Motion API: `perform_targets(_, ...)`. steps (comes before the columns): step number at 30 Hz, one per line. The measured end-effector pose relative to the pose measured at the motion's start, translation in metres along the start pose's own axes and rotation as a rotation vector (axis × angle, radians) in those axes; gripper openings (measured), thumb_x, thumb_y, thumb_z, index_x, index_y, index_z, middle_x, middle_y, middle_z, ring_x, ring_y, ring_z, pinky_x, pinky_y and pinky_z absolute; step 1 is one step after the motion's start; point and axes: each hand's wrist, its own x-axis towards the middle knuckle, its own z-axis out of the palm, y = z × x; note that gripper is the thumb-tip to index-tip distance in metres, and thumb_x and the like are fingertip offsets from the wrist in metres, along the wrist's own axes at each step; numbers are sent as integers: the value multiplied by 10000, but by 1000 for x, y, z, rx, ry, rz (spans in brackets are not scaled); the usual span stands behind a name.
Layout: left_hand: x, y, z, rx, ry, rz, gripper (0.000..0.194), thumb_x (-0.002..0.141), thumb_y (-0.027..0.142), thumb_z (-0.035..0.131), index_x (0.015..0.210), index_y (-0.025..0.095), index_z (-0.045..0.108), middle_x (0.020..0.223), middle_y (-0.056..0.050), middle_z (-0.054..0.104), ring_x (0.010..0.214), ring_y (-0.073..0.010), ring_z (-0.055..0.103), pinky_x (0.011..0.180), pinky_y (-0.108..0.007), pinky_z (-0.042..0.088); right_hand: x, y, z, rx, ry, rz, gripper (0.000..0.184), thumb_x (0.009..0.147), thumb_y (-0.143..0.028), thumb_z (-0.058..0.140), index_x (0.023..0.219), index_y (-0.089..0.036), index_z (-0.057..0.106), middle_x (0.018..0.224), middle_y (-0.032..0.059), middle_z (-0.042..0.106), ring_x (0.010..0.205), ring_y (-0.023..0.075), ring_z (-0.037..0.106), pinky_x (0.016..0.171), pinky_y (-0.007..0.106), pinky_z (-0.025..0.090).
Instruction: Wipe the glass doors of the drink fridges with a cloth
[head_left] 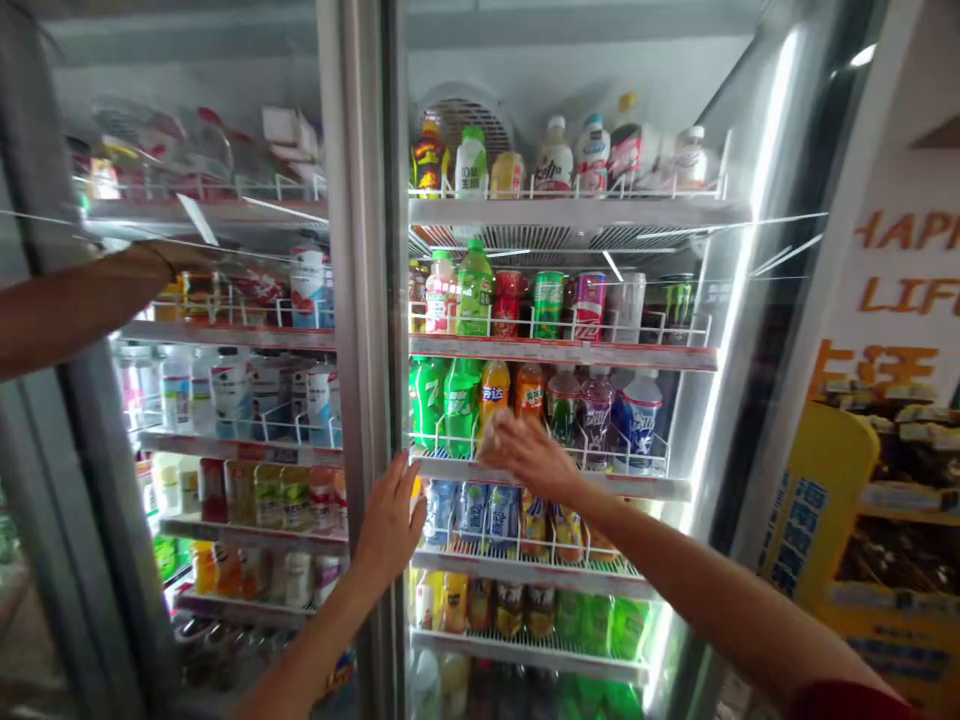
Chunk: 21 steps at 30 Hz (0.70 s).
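Note:
My right hand (529, 452) is in front of the middle shelves of the drinks fridge, its fingers closed around a small pale cloth (490, 440). Behind it stand orange soda bottles (495, 388) and green soda bottles (460, 400). My left hand (391, 515) has its fingers stretched out at the edge of the metal door frame (366, 300), to the left of the right hand. Whether its palm presses on the frame or the glass I cannot tell.
Another person's arm (82, 300) reaches in from the left at the second shelf of the left-hand fridge section. Shelves (562, 352) hold rows of bottles and cans behind wire rails. At the right, a yellow display stand (825, 480) carries packaged goods.

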Motion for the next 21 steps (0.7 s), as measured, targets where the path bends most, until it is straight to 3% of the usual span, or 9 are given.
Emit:
perform_targets(3, 14, 8, 9, -54, -3, 41, 511, 858, 244, 405, 1358, 197, 309, 1427, -128, 326, 1310, -254, 336, 1043, -476, 349, 34, 65, -30, -96, 102, 357, 507, 857, -170, 442, 1331, -334, 374, 1423, 53, 349, 1378, 290, 167, 1081, 572, 198)
perform_targets(5, 17, 13, 15, -69, 10, 46, 519, 857, 237, 401, 1365, 204, 297, 1443, -124, 297, 1326, -259, 306, 1051, -487, 335, 32, 67, -30, -119, 121, 473, 507, 860, -212, 451, 1344, -332, 363, 1429, 62, 335, 1383, 295, 144, 1082, 574, 198)
perform_targets(7, 16, 17, 19, -69, 15, 46, 517, 856, 228, 397, 1363, 207, 303, 1457, -122, 271, 1338, -266, 280, 1057, -498, 322, 4, 37, -17, -93, 54, 399, 513, 847, -213, 469, 1337, -333, 377, 1403, 61, 380, 1373, 278, 193, 1075, 540, 246)
perform_targets(9, 13, 18, 19, -62, 3, 50, 505, 853, 223, 393, 1353, 205, 321, 1457, -121, 272, 1339, -271, 278, 1058, -506, 315, -35, -1, -3, -33, -38, 170, 506, 825, -201, 491, 1311, -323, 417, 1362, 49, 442, 1338, 250, 283, 1057, 485, 307)
perform_targets(11, 14, 19, 16, -59, -18, 53, 492, 854, 227, 388, 1342, 198, 337, 1446, -123, 294, 1333, -272, 290, 1056, -507, 317, -63, -17, 0, 18, -62, -30, 484, 798, -191, 519, 1247, -366, 472, 1315, -24, 498, 1292, 184, 362, 1047, 395, 349)
perform_targets(13, 19, 20, 11, -67, -11, 38, 485, 854, 244, 392, 1334, 191, 348, 1436, -126, 312, 1326, -270, 304, 1051, -499, 328, -65, 6, -13, 16, -18, -19, 507, 782, -133, 514, 1208, -406, 491, 1303, -63, 505, 1289, 154, 363, 1065, 378, 328)
perform_targets(16, 31, 30, 8, -84, 39, 3, 481, 856, 269, 398, 1328, 187, 352, 1424, -127, 331, 1314, -263, 326, 1046, -486, 343, -29, 85, -49, -56, 113, 286, 552, 804, -79, 444, 1314, -287, 415, 1417, 78, 366, 1369, 277, 197, 1075, 589, 179)
perform_targets(18, 37, 43, 12, -77, 57, -8, 471, 859, 264, 391, 1322, 186, 358, 1419, -128, 338, 1306, -259, 338, 1045, -486, 344, -6, 126, -65, -109, 217, 505, 525, 831, -125, 434, 1343, -230, 387, 1453, 123, 286, 1379, 330, 126, 1054, 638, 148)
perform_targets(21, 37, 70, 26, -34, 46, -23, 459, 856, 240, 389, 1308, 165, 378, 1431, -142, 316, 1321, -272, 311, 1048, -495, 335, -21, 117, -57, -116, 212, 497, 481, 846, -165, 440, 1316, -267, 432, 1433, 92, 336, 1379, 306, 154, 1077, 565, 204)
